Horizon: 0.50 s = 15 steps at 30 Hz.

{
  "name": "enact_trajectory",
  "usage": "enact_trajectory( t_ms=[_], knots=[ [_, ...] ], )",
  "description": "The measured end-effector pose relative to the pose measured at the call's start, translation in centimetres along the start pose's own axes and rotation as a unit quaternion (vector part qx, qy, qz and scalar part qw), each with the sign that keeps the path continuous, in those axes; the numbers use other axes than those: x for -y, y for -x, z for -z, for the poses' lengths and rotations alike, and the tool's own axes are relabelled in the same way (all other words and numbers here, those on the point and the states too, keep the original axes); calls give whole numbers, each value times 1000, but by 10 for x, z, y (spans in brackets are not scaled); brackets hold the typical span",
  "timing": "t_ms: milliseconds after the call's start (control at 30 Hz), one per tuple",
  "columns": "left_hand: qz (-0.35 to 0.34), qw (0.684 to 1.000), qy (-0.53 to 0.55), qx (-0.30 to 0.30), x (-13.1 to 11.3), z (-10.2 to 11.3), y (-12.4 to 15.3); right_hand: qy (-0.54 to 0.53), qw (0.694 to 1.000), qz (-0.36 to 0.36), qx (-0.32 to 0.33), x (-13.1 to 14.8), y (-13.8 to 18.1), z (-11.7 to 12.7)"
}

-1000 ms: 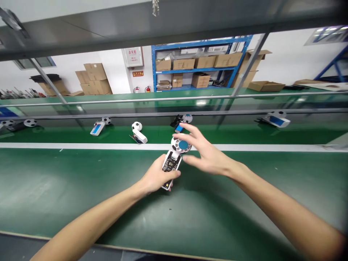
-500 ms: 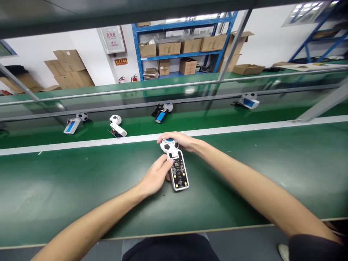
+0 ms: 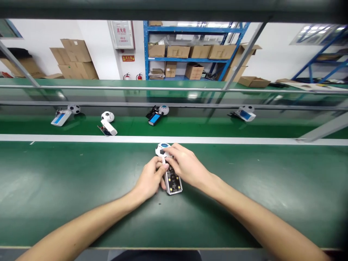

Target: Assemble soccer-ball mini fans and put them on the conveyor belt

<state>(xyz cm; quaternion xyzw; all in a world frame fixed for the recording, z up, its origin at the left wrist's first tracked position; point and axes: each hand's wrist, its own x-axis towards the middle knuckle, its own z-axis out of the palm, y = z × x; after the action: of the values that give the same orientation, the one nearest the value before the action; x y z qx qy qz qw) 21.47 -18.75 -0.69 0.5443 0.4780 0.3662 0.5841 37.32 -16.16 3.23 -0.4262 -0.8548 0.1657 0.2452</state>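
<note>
A white device with a soccer-ball head (image 3: 161, 150) and a rectangular body showing a black circuit board (image 3: 174, 184) is held over the green bench. My left hand (image 3: 151, 177) is closed around the body's left side, thumb on the board's upper edge. My right hand (image 3: 187, 165) lies over the joint between ball and body, its fingers bent onto that part. What its fingertips touch is partly hidden by the hand itself. Yellow square components dot the lower board. A tiny dark piece (image 3: 160, 203) lies on the bench just below the device.
Beyond a white strip (image 3: 130, 139), several similar ball-headed units rest on the green belt, among them a white one (image 3: 109, 127) and one with a blue panel (image 3: 155, 119). A slanted metal post (image 3: 323, 128) stands at right. Blue shelving with cardboard boxes (image 3: 178, 52) is behind.
My right hand has moved from the top of the ball down onto the joint and upper board. The left hand keeps its hold. The camera view has shifted and levelled.
</note>
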Motion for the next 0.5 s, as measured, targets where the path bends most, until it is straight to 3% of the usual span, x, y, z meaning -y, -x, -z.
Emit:
enact_trajectory(
  t_ms=[500],
  knots=[
    [14, 999, -42, 13, 1, 8, 7, 39, 998, 37, 37, 9, -3, 9]
  ],
)
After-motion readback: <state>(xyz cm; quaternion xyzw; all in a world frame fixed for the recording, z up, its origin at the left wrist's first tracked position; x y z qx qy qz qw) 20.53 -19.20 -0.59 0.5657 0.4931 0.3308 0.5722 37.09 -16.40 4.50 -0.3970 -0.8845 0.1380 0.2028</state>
